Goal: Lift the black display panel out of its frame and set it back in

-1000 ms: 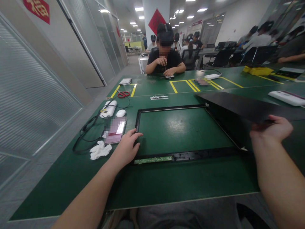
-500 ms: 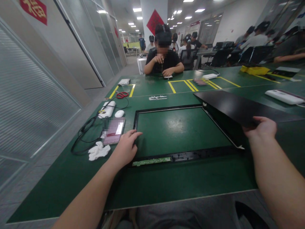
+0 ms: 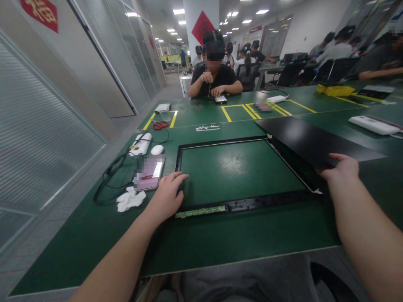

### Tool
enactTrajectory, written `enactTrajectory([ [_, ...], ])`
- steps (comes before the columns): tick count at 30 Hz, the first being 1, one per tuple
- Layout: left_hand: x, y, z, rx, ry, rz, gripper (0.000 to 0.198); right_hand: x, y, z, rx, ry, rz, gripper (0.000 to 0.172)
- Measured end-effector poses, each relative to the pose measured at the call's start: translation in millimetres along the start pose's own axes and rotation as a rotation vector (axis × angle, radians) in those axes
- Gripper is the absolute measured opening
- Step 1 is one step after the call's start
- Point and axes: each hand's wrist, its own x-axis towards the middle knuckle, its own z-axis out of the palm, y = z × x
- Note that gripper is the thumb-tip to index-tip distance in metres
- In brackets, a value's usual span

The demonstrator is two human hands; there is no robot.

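Observation:
A thin, flat black panel [image 3: 311,140] is held at its near edge by my right hand [image 3: 343,172], thumb on top and fingers underneath. It slants over the right side of a black rectangular frame [image 3: 267,201] that lies flat on the green table [image 3: 226,241]. My left hand [image 3: 170,193] rests on the left side of this frame, its fingers stretched out and the thumb apart. A narrow green circuit board [image 3: 201,212] sits in the left part of the frame's near bar. White tape ends show at the frame's right corners.
Left of the frame lie a crumpled tissue [image 3: 130,199], a phone [image 3: 151,174], a white oval case [image 3: 157,149], a white power strip [image 3: 140,144] with black cable, and red scissors [image 3: 160,125]. White strips [image 3: 208,128] lie beyond. A person [image 3: 215,75] works opposite.
My right hand has shifted slightly left with the black panel, whose far right corner has come inward. My left hand stays on the frame.

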Motion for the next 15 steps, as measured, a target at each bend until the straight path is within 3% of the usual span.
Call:
enactTrajectory([
  [3, -0.6, -0.4, 0.9, 0.003, 0.003, 0.005, 0.052, -1.2, -2.1, -0.6, -0.012, 0.056, 0.055, 0.037],
  [15, -1.0, -2.2, 3.5, 0.000, 0.008, 0.016, 0.051, -3.2, 1.3, -1.4, 0.010, -0.035, 0.122, 0.046],
])
